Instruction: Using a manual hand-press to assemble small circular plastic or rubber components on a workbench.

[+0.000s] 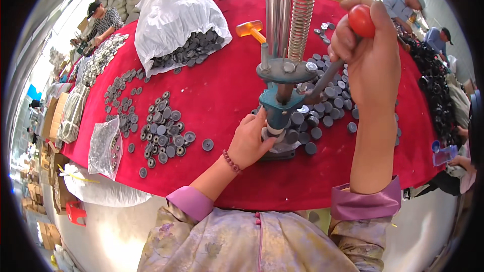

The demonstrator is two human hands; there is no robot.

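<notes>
A hand press (282, 100) with a teal head, chrome columns and a coil spring stands in front of me on the red cloth. My right hand (370, 45) is raised and closed round its lever (327, 81), with the red ball knob (361, 20) showing between thumb and fingers. Low at the press, my left hand (249, 141) has its fingers curled in under the head, at the die. Whatever lies between those fingertips is hidden. Grey round caps (330, 106) lie heaped right beside and behind the press.
Left on the table (217, 95) are loose grey discs (164, 131), a clear plastic bag (105, 148) and a white sack (171, 12) spilling grey pieces. An orange mallet (250, 29) lies behind the press. Other people work at both sides, near a black pile (428, 75).
</notes>
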